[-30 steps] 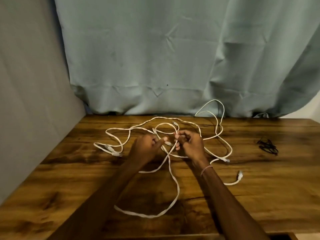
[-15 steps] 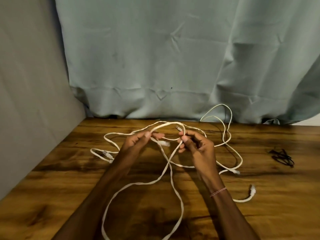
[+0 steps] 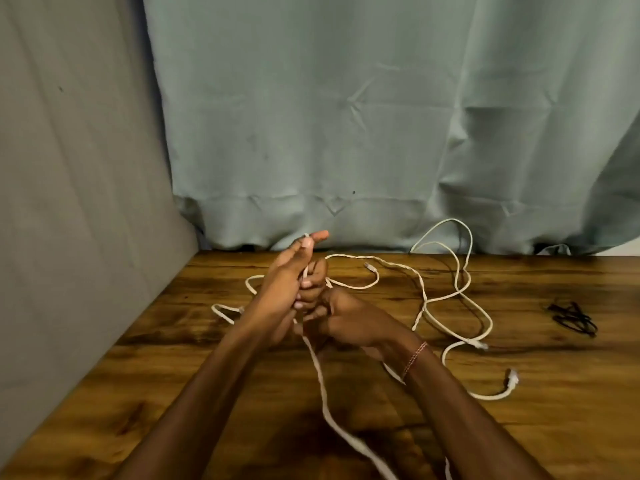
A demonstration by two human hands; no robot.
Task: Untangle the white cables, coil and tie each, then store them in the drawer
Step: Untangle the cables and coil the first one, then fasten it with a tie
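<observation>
While white cables [image 3: 423, 301] sprawl | left hand [image 3: 287, 285] grips 1 strand [image 3: 320, 379] — right hand [image 3: 349, 317] pinches it lower

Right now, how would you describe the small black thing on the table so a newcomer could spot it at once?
Take the wooden table and look to its right side, beyond the white cables. Alone on the wood lies a small bundle of thin looped strands, probably ties. It is the only black item there, and touches no cable.
</observation>
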